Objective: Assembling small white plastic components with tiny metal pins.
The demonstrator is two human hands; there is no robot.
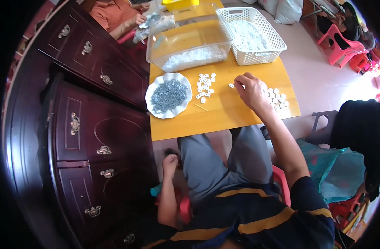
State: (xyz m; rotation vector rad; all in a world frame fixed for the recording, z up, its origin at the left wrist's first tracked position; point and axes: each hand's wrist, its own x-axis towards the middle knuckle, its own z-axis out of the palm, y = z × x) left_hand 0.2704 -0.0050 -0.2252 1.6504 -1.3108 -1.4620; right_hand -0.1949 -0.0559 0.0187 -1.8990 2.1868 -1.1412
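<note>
Over the right part of the wooden table, my right hand [252, 89] hangs with thumb and fingertips drawn together. What they pinch, if anything, cannot be made out. Just left of the fingertips lies a small white piece [231, 85] with dark holes. Beneath and right of that hand is a loose group of white pieces [277, 98]. Another group of holed white pieces [204, 87] lies mid-table. My left hand [170, 163] is closed in a fist, below the table's edge beside my left leg; its inside is hidden.
A scalloped white plate [149, 99] holds small grey metal parts [169, 95]. Behind stand a clear plastic bin [190, 35] and a white perforated basket [277, 43], both with white pieces. A thin yellow stick [201, 107] lies nearby. Dark cabinets [90, 103] flank the left; another person [115, 18] sits far left.
</note>
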